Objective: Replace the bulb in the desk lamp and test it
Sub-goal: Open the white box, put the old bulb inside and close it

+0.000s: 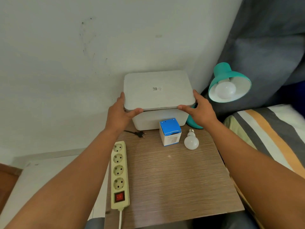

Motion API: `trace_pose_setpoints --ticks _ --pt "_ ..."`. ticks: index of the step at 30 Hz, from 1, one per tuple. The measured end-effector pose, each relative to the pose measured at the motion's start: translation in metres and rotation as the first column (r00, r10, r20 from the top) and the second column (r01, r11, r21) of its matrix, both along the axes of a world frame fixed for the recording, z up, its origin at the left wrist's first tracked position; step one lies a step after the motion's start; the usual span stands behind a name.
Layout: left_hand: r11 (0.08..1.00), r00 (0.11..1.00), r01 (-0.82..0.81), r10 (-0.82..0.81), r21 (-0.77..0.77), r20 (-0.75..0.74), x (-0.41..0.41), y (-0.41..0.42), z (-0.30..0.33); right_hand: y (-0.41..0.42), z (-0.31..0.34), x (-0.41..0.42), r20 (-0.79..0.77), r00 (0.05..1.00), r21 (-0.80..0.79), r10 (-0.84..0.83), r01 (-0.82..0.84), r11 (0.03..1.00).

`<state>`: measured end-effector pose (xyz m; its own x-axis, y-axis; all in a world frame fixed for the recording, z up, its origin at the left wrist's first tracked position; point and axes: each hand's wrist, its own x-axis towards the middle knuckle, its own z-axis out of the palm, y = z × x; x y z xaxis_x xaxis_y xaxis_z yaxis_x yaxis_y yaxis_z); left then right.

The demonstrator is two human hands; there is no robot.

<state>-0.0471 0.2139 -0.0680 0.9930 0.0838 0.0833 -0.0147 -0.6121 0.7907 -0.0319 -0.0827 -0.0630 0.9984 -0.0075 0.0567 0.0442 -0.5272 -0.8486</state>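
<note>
A teal desk lamp (226, 75) stands at the back right of the wooden table (173, 179), with a white bulb (225, 90) in its shade. A loose white bulb (191, 140) lies on the table beside a blue and white bulb carton (170, 131). The lamp's black plug (140, 134) lies unplugged near a cream power strip (119, 175) with a red switch. My left hand (121, 111) and my right hand (198, 109) grip the two near corners of the grey lid (158, 90) of a white box (158, 120), and the lid sits slightly raised.
A white wall runs behind the table. A grey headboard cushion (267, 55) and a striped bedcover (267, 131) lie to the right. The lamp's teal base (193, 122) is partly hidden behind my right hand.
</note>
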Motion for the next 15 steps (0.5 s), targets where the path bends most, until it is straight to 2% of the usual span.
trace_pose_setpoints --ticks 15 --pt "0.997 0.998 0.005 0.000 -0.077 0.055 -0.169 -0.016 0.017 -0.011 -0.007 -0.156 0.058 0.998 0.090 0.024 -0.029 0.995"
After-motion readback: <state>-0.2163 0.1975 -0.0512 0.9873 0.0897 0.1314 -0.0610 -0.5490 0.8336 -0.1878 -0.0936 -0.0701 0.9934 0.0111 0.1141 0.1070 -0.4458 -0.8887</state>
